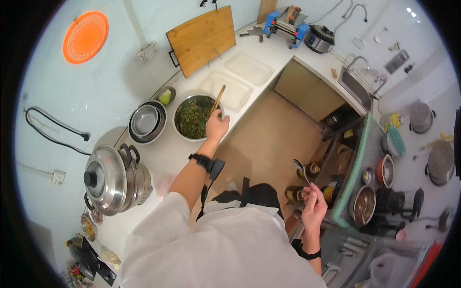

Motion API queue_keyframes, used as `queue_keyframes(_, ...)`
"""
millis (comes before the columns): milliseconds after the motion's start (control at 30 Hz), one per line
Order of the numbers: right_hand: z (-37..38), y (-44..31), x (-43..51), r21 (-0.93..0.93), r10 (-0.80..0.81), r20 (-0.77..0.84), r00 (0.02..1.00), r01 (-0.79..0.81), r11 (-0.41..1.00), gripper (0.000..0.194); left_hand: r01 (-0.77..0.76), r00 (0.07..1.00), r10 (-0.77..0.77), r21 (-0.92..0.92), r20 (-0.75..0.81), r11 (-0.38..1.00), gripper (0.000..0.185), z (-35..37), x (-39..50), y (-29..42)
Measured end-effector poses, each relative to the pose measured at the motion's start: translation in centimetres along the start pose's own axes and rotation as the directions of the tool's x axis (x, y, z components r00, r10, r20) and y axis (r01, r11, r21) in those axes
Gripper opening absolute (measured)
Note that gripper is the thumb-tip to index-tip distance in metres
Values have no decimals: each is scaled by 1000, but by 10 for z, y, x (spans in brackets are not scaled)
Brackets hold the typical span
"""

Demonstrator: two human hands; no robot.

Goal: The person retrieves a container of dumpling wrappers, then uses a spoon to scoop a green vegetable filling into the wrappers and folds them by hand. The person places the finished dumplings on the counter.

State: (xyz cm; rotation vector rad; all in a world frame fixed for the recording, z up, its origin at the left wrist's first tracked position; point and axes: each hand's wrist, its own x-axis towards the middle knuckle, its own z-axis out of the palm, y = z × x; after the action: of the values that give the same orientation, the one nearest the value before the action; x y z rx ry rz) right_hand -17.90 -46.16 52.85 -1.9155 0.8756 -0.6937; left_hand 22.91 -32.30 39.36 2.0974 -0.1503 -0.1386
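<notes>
My left hand (217, 125) reaches over the right rim of a steel bowl (175, 126) of chopped green filling (193, 117). Wooden chopsticks (218, 98) stand tilted in the bowl, with my left fingers at their lower part; whether they are gripped is hard to tell. My right hand (314, 207) holds a metal spoon (306, 175) by its handle, bowl end up, above the floor in front of the shelf. Left of the filling are nested steel bowls (147, 122) and a small bowl with a green-and-white vegetable piece (165, 97).
A lidded steamer pot (108, 180) stands on the left counter. Two clear trays (230, 90) and a leaning wooden board (205, 39) are beyond the bowl. At right, a green-edged table (356, 165) bears a steel bowl of brown mixture (363, 206); bottles (295, 193) stand beneath.
</notes>
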Motion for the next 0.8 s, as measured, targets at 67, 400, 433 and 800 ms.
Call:
queue_keyframes(67, 15, 1, 55, 73, 4, 40, 999, -6, 997, 31, 60, 997, -55, 109, -46, 992, 64, 15, 51, 20)
queue_keyframes(400, 159, 21, 341, 235, -62, 615, 786, -108, 966, 29, 305, 941, -223, 350, -255, 886, 30, 52, 140, 12)
queue_keyframes(433, 175, 20, 366, 200, 0, 682, 731, -186, 962, 29, 294, 926, -181, 333, -331, 896, 26, 50, 123, 9)
queue_keyframes(800, 378, 4, 363, 283, -309, 949, 69, 256, 924, 31, 391, 498, -640, -507, -585, 768, 25, 37, -2, -27)
